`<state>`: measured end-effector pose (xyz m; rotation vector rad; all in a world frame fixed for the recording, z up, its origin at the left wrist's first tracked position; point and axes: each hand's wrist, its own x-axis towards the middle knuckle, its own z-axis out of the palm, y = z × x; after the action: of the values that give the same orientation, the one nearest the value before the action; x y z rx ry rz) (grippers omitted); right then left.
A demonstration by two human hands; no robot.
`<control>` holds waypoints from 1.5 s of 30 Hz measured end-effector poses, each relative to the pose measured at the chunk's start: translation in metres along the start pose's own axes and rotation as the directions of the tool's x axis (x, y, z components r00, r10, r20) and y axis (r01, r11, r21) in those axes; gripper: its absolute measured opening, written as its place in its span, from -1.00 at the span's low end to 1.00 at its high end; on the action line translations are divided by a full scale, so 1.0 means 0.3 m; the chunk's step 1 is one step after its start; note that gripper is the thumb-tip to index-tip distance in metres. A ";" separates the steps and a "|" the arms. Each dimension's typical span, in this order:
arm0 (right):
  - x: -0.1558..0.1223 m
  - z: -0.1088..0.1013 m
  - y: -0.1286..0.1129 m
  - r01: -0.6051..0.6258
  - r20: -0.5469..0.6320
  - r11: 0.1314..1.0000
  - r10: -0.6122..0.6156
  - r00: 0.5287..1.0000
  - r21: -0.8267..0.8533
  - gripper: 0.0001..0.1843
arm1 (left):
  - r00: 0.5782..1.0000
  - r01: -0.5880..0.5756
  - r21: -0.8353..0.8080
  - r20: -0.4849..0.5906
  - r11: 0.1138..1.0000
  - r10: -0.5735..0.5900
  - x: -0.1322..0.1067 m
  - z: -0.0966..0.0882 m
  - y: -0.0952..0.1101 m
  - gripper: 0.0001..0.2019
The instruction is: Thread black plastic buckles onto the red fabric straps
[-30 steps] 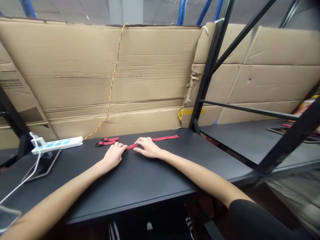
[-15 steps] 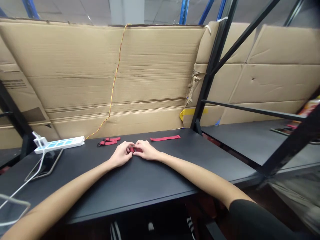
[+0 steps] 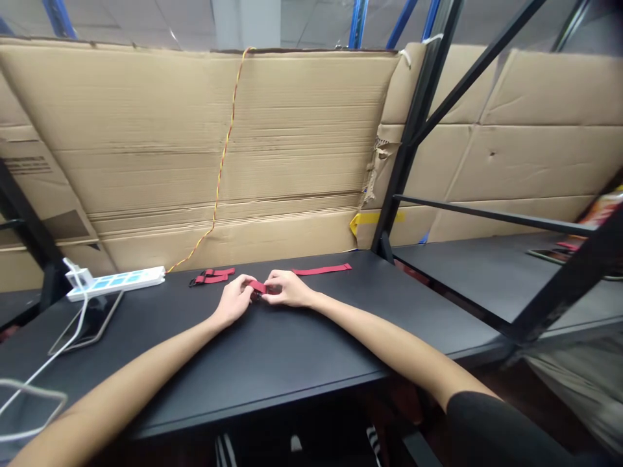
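Observation:
My left hand [image 3: 234,299] and my right hand [image 3: 288,289] meet over the black desk, with a short piece of red webbing strap [image 3: 257,287] pinched between their fingers. A dark bit shows under that piece, too small to identify. Just beyond my right hand, a flat red strap [image 3: 321,269] lies on the desk. To the left of my left hand lies a red strap with a black buckle [image 3: 210,277], untouched.
The black desk [image 3: 272,350] has a white power strip [image 3: 115,283] and a phone [image 3: 87,321] with a white cable at its left. Cardboard sheets [image 3: 195,149] and a yellow-red wire [image 3: 222,168] stand behind. A black metal frame [image 3: 406,143] rises right.
My hands have drawn slightly apart and turned the red piece between them, showing more of it. Earlier they lay flat on the red strap, then closed together over it.

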<state>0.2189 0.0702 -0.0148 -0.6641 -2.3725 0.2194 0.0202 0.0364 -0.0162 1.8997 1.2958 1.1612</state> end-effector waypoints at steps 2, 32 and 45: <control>-0.004 0.005 0.007 -0.007 0.010 1.000 0.007 1.000 -0.019 -0.79 | 0.996 0.061 -0.132 -0.050 0.989 -0.068 0.009 -0.001 -0.017 -0.82; 0.021 -0.053 0.027 -0.409 0.387 0.891 0.312 0.868 0.199 -0.74 | 0.922 -0.371 0.529 0.309 0.764 0.234 -0.061 -0.027 0.031 -0.66; 0.007 -0.107 0.086 -0.461 0.466 0.845 0.303 0.831 0.272 -0.76 | 0.881 -0.453 0.498 0.375 0.739 0.287 -0.036 0.007 0.048 -0.62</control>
<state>0.2485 0.0930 0.0029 -0.9842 -2.4413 1.0623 0.0267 0.0211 -0.0092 2.7638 1.2215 0.6568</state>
